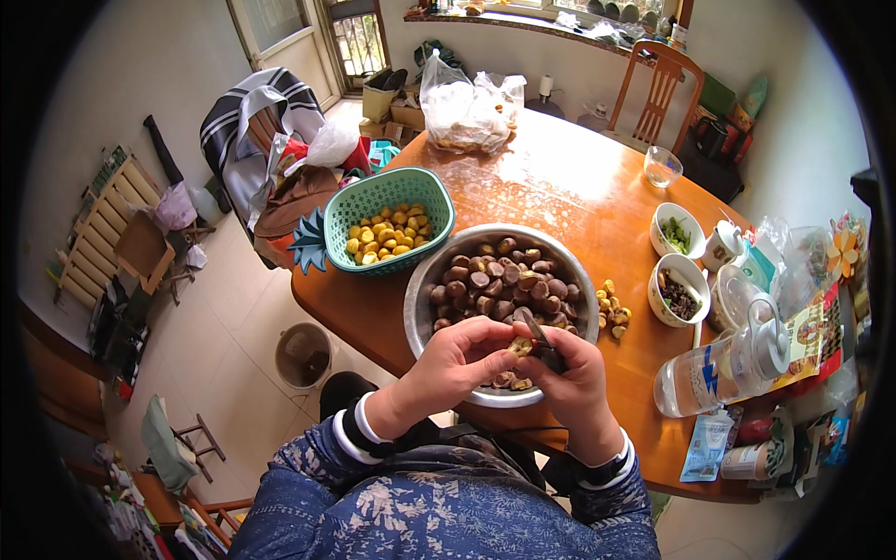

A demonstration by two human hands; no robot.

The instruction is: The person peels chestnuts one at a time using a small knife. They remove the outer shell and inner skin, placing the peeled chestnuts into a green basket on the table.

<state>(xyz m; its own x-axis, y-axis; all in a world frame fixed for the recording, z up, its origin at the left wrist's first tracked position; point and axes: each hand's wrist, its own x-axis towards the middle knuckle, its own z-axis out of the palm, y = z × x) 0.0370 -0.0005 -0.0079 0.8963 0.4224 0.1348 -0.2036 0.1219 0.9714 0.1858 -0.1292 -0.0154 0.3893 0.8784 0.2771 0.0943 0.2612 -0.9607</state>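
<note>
Over the near part of a steel basin [413,308] full of brown chestnuts [493,280], my left hand [462,353] pinches a partly peeled chestnut [520,346]. My right hand [577,374] grips a small knife [535,327] close against that nut, its fingers also near the nut. Yellow peeled chestnuts [385,238] lie in a green pineapple-shaped plastic basket [437,192], which stands at the basin's upper left. A small pile of yellowish chestnuts [616,315] rests on the wooden table [448,168], just right of the basin.
Two bowls [659,241] [658,297], a glass bowl [663,168] and a large water bottle [721,371] stand along the table's right side. Plastic bags [465,112] sit at the far edge. A bucket [303,355] is on the floor at left, below a loaded chair [269,140].
</note>
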